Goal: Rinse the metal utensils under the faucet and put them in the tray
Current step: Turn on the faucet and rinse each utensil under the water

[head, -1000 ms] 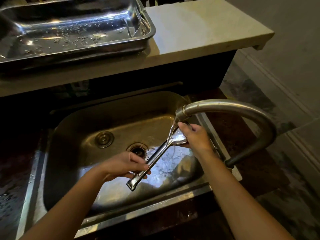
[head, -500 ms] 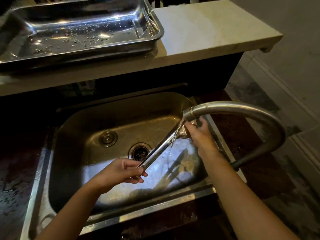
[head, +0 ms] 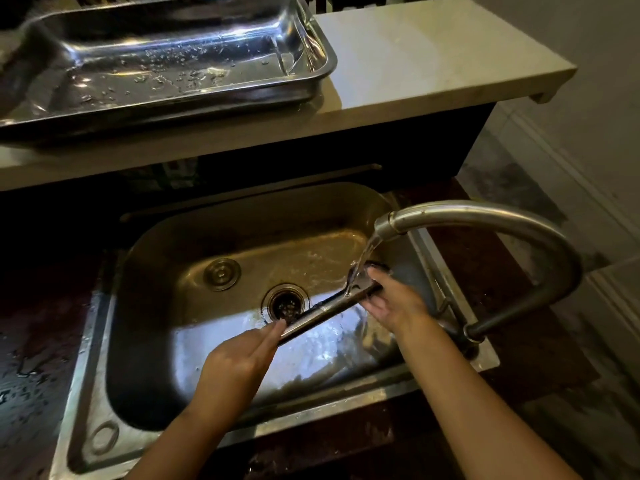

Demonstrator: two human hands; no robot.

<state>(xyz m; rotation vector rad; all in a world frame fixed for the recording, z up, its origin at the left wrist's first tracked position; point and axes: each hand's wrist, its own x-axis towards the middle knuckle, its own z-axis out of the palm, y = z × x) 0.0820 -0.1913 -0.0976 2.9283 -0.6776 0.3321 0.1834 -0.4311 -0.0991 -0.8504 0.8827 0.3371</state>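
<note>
A long metal utensil, which looks like tongs, lies slanted over the steel sink. My left hand grips its handle end near the drain. My right hand holds and rubs its head end right under the curved faucet, whose water stream falls onto the head. The steel tray sits on the pale counter at the upper left, wet with droplets and with no utensils seen in its visible part.
A pale stone counter runs behind and above the sink. A round sink plug lies left of the drain. The dark worktop left of the sink is wet. Tiled floor shows at the right.
The utensil has tilted flatter and slid right. My left hand moved from mid-handle to the handle's end, with fingers stretched along it. My right hand dropped lower on the head under the stream.
</note>
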